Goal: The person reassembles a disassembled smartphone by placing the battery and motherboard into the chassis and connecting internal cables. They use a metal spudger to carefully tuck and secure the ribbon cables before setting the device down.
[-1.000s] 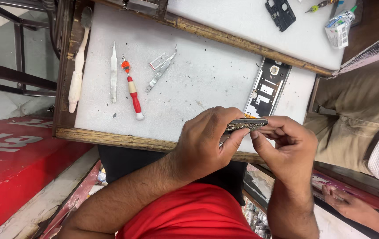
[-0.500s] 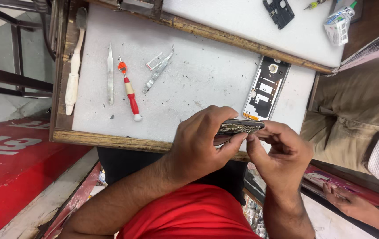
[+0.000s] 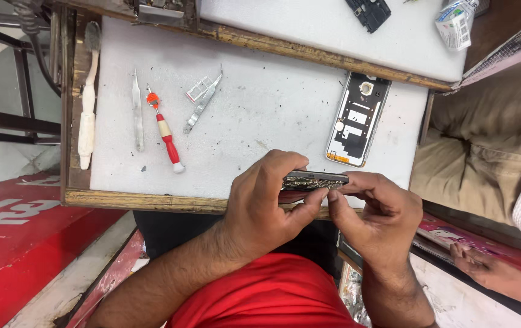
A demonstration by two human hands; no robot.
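Lower centre of frame, nearest the camera: both hands meet just over the front edge of the wooden tray (image 3: 151, 200). The left hand (image 3: 266, 209) wraps a dark phone part (image 3: 315, 180) from below and from the left, thumb under it, fingers curled over its top edge. The right hand (image 3: 377, 212) closes on the part's right end, thumb and forefinger pressed together on that end, other fingers folded. Compared with the views 1.0 s and 0.5 s ago, the right hand has drawn in toward the left and its fingertips now sit tight on the end of the part; the left grip looks unchanged. Judgement: the work at that right end is at a fine, fingertip stage, with the left hand acting only as a clamp. The part is held edge-on to the camera; its long axis runs left to right across the frame, nearly level, right end toward the right hand, and which face is up cannot be told. Farther off, on the white foam mat (image 3: 260, 103): an open phone back shell (image 3: 358, 120) at centre right, long axis near vertical in frame. In the upper left lie 1 red-handled screwdriver (image 3: 164, 129), 1 pair of tweezers (image 3: 203, 103), 1 thin metal pick (image 3: 138, 110), and 1 toothbrush (image 3: 87, 100) on the tray's left rim. At far right, a 2nd person's trousered knee (image 3: 485, 140).
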